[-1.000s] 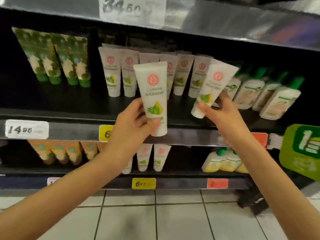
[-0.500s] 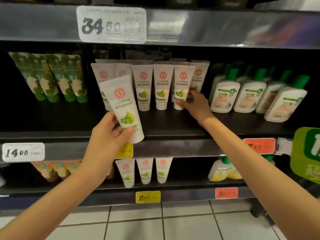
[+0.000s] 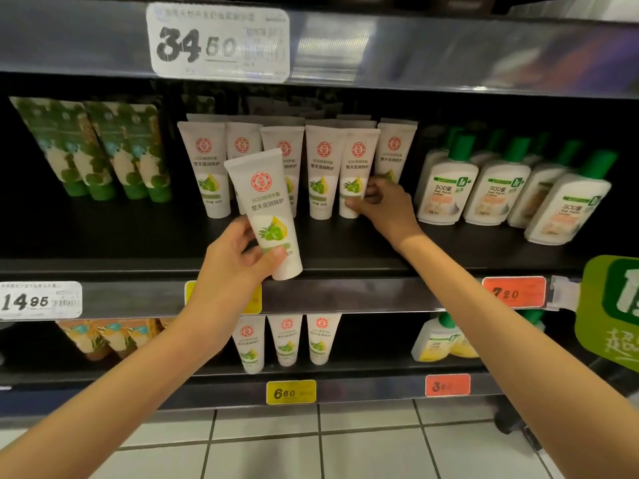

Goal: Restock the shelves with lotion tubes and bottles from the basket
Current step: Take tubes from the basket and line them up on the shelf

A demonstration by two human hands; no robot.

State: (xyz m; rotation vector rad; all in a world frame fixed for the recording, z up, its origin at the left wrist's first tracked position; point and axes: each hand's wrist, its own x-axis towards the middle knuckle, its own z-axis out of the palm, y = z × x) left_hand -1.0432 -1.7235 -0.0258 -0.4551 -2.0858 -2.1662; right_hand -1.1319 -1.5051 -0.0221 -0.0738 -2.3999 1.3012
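1. Holding a white hand-cream tube (image 3: 266, 209) cap-down, the left hand (image 3: 235, 261) has its thumb across the front near the cap and its fingers curled behind. The tube is tilted, crimped end leaning left. It hangs in front of the middle shelf (image 3: 138, 236), not resting on it.
2. The right hand (image 3: 383, 209) reaches onto the middle shelf. Thumb and fingers pinch the lower part of a second tube (image 3: 356, 167) of the same kind. This one is cap-down in the front row with its cap at the shelf board; whether it actually touches the board cannot be told.
3. Matching white tubes (image 3: 207, 167) stand upright on both sides of it, with more behind.
4. Left of these on the same shelf are green patterned tubes (image 3: 93, 150). To the right are white bottles with green caps (image 3: 446, 188), several of them leaning.
5. Price labels on the shelf edges: 34.50 label (image 3: 218, 43) above, 14.95 label (image 3: 39, 300) at left, red 7.20 label (image 3: 513, 292) at right.
6. On the lower shelf (image 3: 363, 378), three more white tubes (image 3: 287, 340) stand above a yellow 6.60 label (image 3: 291, 392).
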